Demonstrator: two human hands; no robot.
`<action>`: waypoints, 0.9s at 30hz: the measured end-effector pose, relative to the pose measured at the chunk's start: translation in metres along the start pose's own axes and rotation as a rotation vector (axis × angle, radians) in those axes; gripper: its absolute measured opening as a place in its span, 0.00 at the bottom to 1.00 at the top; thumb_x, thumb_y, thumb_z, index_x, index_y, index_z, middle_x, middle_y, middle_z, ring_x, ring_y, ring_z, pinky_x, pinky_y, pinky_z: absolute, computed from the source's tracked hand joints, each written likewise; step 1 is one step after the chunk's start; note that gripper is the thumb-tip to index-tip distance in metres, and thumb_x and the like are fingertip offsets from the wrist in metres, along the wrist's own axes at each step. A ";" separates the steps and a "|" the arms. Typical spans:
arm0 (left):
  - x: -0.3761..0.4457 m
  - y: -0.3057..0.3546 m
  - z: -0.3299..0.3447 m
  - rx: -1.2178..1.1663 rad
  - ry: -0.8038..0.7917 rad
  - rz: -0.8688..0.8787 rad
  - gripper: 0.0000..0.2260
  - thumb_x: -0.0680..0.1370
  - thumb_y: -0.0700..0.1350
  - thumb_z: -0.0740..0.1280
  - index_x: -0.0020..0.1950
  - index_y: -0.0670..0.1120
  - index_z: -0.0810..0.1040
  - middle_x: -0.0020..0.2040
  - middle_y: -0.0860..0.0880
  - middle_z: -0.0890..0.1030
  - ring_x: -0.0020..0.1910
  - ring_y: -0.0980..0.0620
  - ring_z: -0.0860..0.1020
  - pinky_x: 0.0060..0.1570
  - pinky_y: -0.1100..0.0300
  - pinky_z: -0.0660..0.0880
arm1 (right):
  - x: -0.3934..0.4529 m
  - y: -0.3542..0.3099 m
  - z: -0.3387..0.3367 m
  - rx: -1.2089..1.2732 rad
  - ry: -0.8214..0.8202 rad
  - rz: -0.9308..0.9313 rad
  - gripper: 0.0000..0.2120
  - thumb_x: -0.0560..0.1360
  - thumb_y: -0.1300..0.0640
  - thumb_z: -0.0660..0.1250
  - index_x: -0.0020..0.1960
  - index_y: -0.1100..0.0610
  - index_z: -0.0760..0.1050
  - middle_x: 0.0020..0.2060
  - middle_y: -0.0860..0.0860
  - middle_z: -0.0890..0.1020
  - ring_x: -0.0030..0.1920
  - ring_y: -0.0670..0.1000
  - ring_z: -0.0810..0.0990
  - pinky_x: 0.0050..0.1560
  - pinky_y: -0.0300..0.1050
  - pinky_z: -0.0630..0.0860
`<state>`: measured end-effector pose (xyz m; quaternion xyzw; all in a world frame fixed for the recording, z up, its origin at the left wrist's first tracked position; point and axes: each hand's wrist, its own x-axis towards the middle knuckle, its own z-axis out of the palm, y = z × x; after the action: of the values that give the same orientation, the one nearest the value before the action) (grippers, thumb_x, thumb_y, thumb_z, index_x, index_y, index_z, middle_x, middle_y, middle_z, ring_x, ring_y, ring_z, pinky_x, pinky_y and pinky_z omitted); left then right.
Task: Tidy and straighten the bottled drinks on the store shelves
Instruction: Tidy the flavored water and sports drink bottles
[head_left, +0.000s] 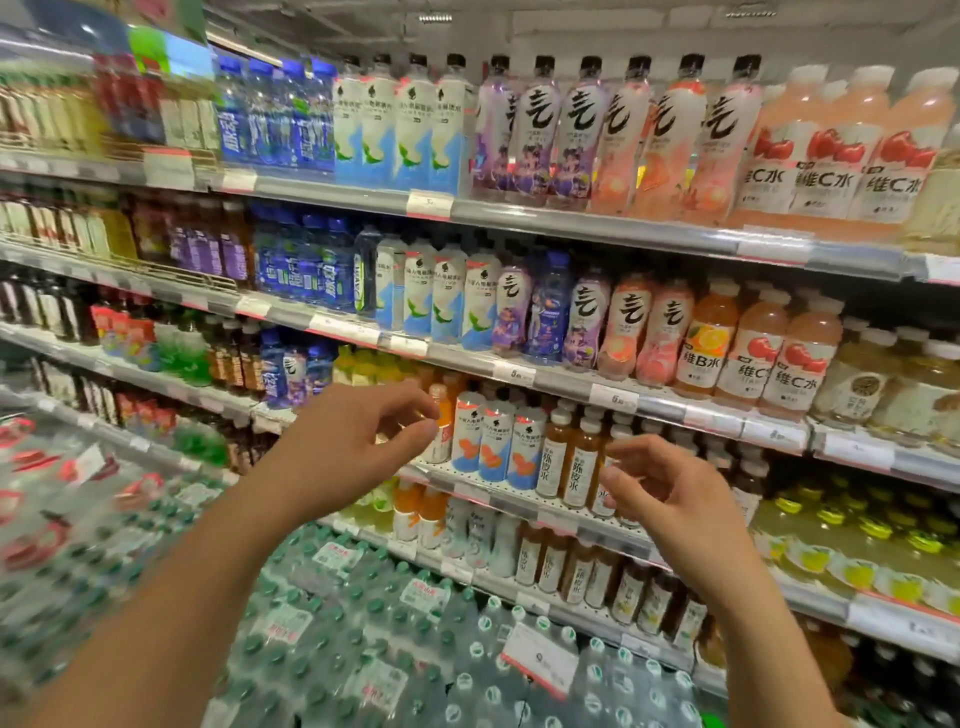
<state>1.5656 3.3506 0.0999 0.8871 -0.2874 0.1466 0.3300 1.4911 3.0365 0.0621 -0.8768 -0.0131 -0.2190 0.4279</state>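
Observation:
Shelves of bottled drinks fill the view. My left hand (358, 441) is raised in front of the third shelf (514, 493), fingers loosely curled and empty, just left of an orange-capped bottle (441, 421) and three white bottles with orange-and-blue labels (496, 441). My right hand (660, 488) hovers empty with fingers apart, in front of brown tea bottles with white caps (582, 457), partly hiding them. On the shelf above, one dark blue bottle (548, 306) stands among purple and pink labelled bottles (589, 319).
Shrink-wrapped packs of green-capped water bottles (395, 639) are stacked low in front of the shelves, with a price sign (540, 660) on them. Price-tag rails (613, 397) edge every shelf. Yellow-capped bottles (857, 540) stand at the lower right. The left side is blurred.

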 end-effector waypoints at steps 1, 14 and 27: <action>-0.012 -0.012 -0.007 -0.014 -0.015 -0.010 0.08 0.80 0.57 0.67 0.57 0.59 0.82 0.47 0.60 0.85 0.48 0.63 0.82 0.52 0.56 0.80 | -0.004 -0.008 0.014 -0.049 -0.034 0.007 0.10 0.78 0.47 0.72 0.58 0.45 0.79 0.43 0.41 0.86 0.43 0.41 0.85 0.46 0.44 0.83; -0.092 -0.113 -0.026 0.055 -0.703 -0.314 0.31 0.78 0.70 0.61 0.78 0.60 0.63 0.67 0.57 0.77 0.60 0.55 0.78 0.62 0.53 0.74 | -0.034 -0.045 0.115 -0.456 -0.688 0.267 0.31 0.75 0.31 0.68 0.74 0.40 0.67 0.55 0.40 0.82 0.55 0.41 0.80 0.51 0.39 0.74; -0.037 -0.144 0.011 0.054 -0.804 -0.343 0.30 0.78 0.69 0.61 0.78 0.59 0.64 0.67 0.55 0.78 0.62 0.52 0.78 0.62 0.52 0.74 | 0.022 0.015 0.136 -0.390 -0.687 0.346 0.33 0.73 0.31 0.69 0.74 0.39 0.67 0.54 0.40 0.83 0.53 0.39 0.81 0.61 0.41 0.77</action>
<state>1.6247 3.4474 0.0031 0.9169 -0.2376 -0.2597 0.1881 1.5648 3.1261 -0.0134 -0.9525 0.0341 0.1624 0.2555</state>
